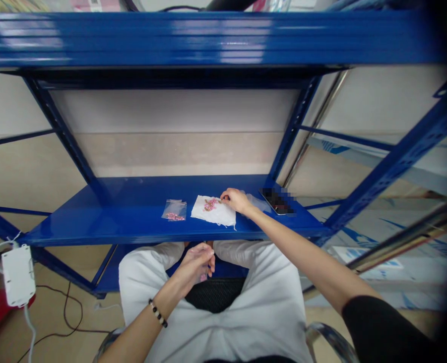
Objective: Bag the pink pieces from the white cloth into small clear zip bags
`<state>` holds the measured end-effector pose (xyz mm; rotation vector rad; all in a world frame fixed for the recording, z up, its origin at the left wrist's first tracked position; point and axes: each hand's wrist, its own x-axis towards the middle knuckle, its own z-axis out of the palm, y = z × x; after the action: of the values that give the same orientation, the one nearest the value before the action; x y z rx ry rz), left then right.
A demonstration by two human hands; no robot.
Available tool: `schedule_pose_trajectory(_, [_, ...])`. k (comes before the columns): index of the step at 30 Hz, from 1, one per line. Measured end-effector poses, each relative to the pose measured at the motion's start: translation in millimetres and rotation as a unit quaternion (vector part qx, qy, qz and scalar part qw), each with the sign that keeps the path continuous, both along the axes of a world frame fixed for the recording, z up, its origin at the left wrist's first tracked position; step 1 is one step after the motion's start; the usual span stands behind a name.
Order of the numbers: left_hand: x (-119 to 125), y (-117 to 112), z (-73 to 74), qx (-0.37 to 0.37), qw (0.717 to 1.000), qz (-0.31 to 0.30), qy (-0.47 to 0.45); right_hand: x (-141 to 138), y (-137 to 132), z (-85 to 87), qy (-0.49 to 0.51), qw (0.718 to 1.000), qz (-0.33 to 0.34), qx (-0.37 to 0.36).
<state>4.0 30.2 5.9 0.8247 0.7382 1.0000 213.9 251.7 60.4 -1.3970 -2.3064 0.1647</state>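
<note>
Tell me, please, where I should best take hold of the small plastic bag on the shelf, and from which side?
Pinch the bag at its upper end with the fingers, coming from above and from the left. It lies flat on the shelf, and the pink pieces sit in its lower end. The cloth lies close on its right.

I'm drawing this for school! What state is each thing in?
White cloth: lying flat, pink pattern on it.
Right hand: pinching something small at the cloth's corner.
Left hand: raised above the lap, fingers curled.
Clear plastic bag: lying flat, pink bits inside.
Phone: lying flat.
</note>
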Motion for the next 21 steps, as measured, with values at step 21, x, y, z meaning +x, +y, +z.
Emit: schedule_pose_trajectory(21, [2.5,-1.2,-19.1,0.086,0.985,-0.055,0.141,-35.4,-196.3,-27.0,0.369,0.918,0.072,-0.125])
